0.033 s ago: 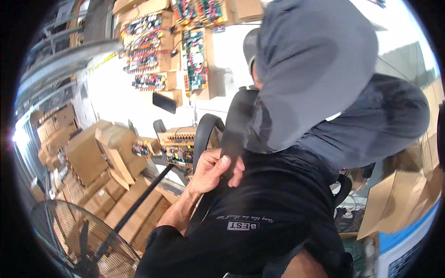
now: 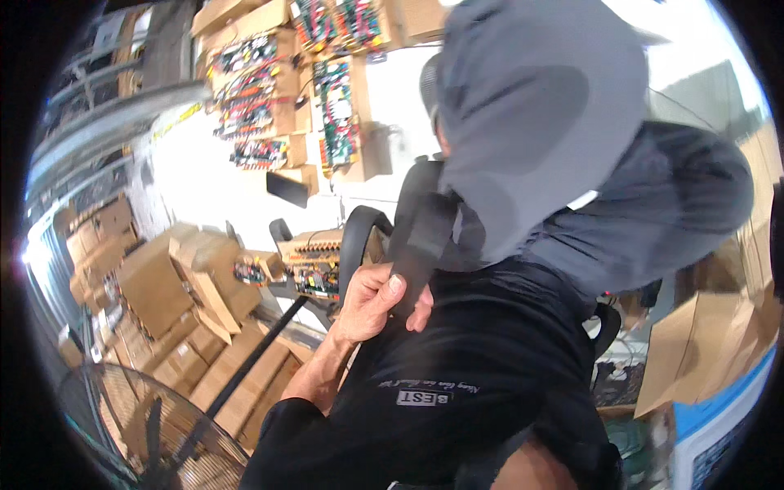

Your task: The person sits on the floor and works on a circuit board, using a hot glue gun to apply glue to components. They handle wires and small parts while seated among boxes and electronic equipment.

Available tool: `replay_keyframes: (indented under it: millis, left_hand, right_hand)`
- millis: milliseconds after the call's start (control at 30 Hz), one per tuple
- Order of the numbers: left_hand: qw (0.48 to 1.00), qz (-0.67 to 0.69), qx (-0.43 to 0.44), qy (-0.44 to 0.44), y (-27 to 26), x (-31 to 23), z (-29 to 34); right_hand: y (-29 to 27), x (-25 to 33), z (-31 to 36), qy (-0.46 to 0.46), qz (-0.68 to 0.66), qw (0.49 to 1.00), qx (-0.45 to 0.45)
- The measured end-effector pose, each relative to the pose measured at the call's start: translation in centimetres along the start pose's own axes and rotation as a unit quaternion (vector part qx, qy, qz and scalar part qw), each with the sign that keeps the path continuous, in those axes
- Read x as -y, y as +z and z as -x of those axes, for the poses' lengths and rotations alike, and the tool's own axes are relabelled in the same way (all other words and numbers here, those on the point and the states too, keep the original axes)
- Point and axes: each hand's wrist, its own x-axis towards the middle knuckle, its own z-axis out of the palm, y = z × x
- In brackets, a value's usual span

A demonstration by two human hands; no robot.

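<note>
- Opens onto a bright pale surface (image 2: 188, 188), with circuit boards (image 2: 336, 106) on cardboard at upper left, stacked cardboard boxes (image 2: 159, 282) lower down and a wire-guard fan (image 2: 155, 425) at lower left.
- Has the left hand (image 2: 371, 302) curled narrow, holding a dark strap-like piece (image 2: 420, 253) between thumb and fingers.
- Places that piece above a black shirt (image 2: 506, 351), with the upper end in front of the edge of grey trousers (image 2: 547, 98); cannot tell its exact kind through the blur.
- Shows no right hand, so cannot tell that state.
- Presents more of the piece's breadth than in the picture just before, with the left hand in nearly the same pose; suggests a slight turn or shift within an unbroken grip.
- Crowds the left hand with a black curved rest (image 2: 354, 241) just beside it, and with shirt and trousers toward the right.
- Seems roomier toward upper left, over the pale surface.
- Sets an open carton (image 2: 694, 351) well apart, near the right rim.
</note>
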Motion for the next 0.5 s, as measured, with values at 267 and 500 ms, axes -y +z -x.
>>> replay_keyframes:
  millis: [267, 500]
  left_hand:
    - [0.938, -0.001, 0.324, -0.119, 3.0, 0.9, -8.7]
    - [0.876, 0.179, 0.403, -0.196, 4.9, 0.9, -12.7]
  right_hand:
    - [-9.4, -5.7, 20.0, -0.016, -0.219, 0.951, -0.219]
    - [-7.2, -11.7, 31.8, -0.005, -0.327, 0.891, -0.315]
